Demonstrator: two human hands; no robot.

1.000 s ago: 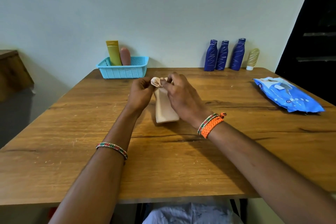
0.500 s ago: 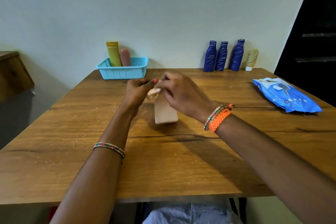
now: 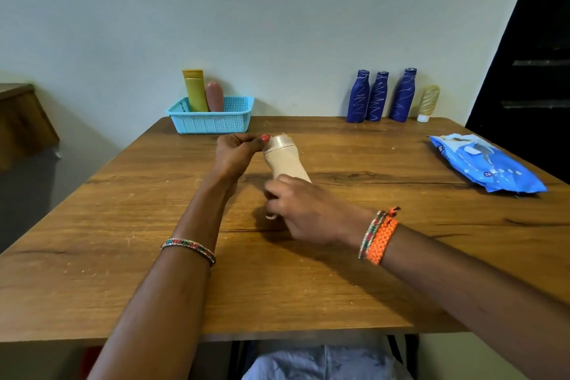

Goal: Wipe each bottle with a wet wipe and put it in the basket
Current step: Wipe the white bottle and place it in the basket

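Observation:
A beige bottle (image 3: 285,163) is held tilted over the middle of the wooden table (image 3: 277,287). My left hand (image 3: 236,153) pinches its cap end. My right hand (image 3: 303,210) is wrapped around its lower part, and a bit of white wet wipe (image 3: 271,216) shows under the fingers. The turquoise basket (image 3: 212,125) stands at the back left with a yellow bottle (image 3: 195,89) and a pink bottle (image 3: 215,96) upright in it. Three blue bottles (image 3: 377,97) and a cream tube (image 3: 428,102) stand along the wall at the back right.
A blue pack of wet wipes (image 3: 484,162) lies near the table's right edge. A wooden piece of furniture (image 3: 21,120) stands off to the left, and a dark door (image 3: 530,71) is at the right. The wall runs right behind the table.
My right hand has slid with the wipe from the bottle's top down to its lower part. The bottle's cap end now shows, tilted toward the basket, with my left hand still on it.

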